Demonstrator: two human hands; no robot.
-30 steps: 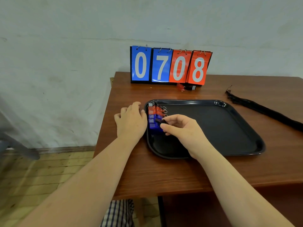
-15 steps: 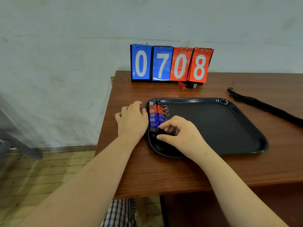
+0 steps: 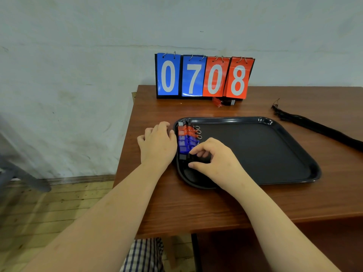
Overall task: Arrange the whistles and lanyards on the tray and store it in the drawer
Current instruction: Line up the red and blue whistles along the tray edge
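A black tray (image 3: 275,154) lies on the brown table. Along its left edge runs a row of whistles: red whistles (image 3: 185,130) at the far end, blue whistles (image 3: 186,143) below them, and a black whistle (image 3: 183,157) at the near end. My right hand (image 3: 214,160) is over the tray with its fingertips pinched on the black whistle. My left hand (image 3: 157,144) rests flat on the table against the tray's left rim, holding nothing. A bundle of black lanyards (image 3: 314,126) lies on the table at the right, outside the tray.
A flip scoreboard (image 3: 204,76) reading 0708 stands at the table's back edge by the wall. A red whistle (image 3: 218,101) and a black one (image 3: 228,103) lie in front of it. The table's left edge drops to a wooden floor.
My right hand has moved a little nearer along the whistle row and set the black whistle down at the row's near end. The left hand has stayed put.
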